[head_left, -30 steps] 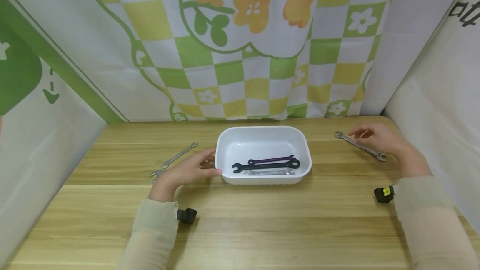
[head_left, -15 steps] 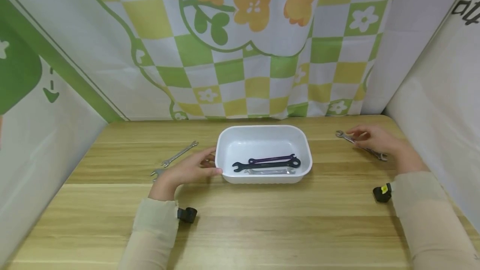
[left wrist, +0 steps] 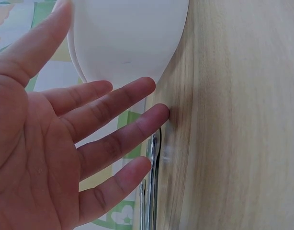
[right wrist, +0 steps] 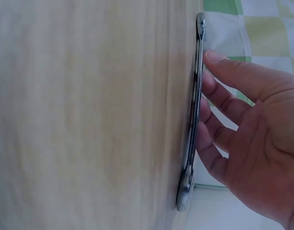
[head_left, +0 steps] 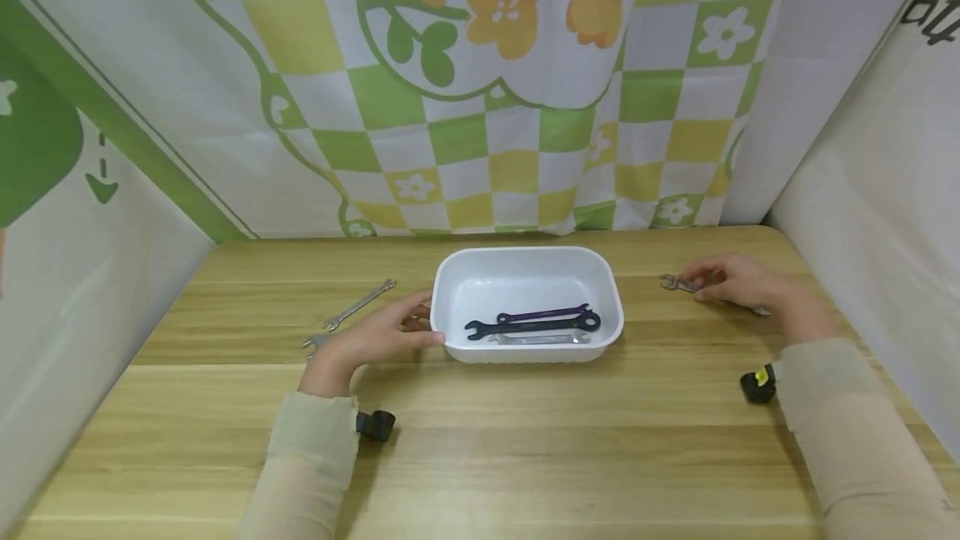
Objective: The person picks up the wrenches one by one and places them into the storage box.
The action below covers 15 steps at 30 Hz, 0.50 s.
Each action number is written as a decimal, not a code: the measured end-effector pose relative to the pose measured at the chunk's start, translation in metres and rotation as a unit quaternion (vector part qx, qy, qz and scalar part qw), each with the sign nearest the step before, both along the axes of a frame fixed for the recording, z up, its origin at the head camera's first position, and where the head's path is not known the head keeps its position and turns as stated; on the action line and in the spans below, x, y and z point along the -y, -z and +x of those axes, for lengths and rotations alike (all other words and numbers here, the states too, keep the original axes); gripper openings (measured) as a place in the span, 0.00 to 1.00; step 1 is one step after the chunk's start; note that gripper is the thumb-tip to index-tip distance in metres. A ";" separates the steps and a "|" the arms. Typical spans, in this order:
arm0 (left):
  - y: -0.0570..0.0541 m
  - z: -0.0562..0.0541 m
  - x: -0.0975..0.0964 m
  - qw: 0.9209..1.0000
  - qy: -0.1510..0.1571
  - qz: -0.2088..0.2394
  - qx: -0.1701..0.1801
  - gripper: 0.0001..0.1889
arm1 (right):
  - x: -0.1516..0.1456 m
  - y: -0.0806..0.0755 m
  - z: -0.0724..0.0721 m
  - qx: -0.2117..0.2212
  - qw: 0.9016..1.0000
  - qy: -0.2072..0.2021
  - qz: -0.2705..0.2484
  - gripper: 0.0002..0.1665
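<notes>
A white plastic bin [head_left: 607, 332] stands mid-table with a purple wrench [head_left: 540, 315], a black wrench [head_left: 532, 326] and a silver wrench [head_left: 540, 339] inside. At its left end is my left hand [head_left: 382, 336], fingers extended around the corner and thumb near the rim; the left wrist view shows the fingers [left wrist: 123, 98] spread against or close to the bin wall [left wrist: 128, 38]. To the right, my right hand [head_left: 738, 282] pinches a silver open-end wrench [right wrist: 196, 105] between thumb and curled fingers. This wrench lies low along the tabletop, its middle partly covered by the hand in the head view.
Left of the bin lies another silver wrench [head_left: 360, 305]. Beside the left wrist, a further wrench [head_left: 313, 345] is mostly hidden. A patterned curtain [head_left: 510, 165] hangs behind the wooden table [head_left: 525, 440], and pale walls flank both sides.
My right hand has lowered onto the silver wrench on the right and taken hold of it. That wrench has shifted slightly and turned a little. The left hand and bin keep their places.
</notes>
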State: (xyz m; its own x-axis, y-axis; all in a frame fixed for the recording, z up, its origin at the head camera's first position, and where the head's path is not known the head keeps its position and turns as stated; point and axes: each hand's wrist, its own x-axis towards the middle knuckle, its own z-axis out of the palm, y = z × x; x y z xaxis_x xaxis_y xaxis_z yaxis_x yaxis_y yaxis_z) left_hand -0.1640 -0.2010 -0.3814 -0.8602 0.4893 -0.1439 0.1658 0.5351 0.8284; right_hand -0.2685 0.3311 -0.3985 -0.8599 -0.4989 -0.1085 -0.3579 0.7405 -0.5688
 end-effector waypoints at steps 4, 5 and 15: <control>0.000 0.000 0.000 1.000 -0.001 -0.001 0.001 0.35 | 0.006 0.000 0.001 0.022 1.000 0.008 -0.001 0.18; 0.000 0.001 0.000 1.000 -0.001 -0.002 0.000 0.35 | 0.007 0.000 0.001 0.023 1.000 0.010 -0.002 0.17; -0.001 0.000 0.000 1.000 0.001 -0.001 0.001 0.35 | 0.013 0.001 0.002 0.026 1.000 0.009 0.005 0.09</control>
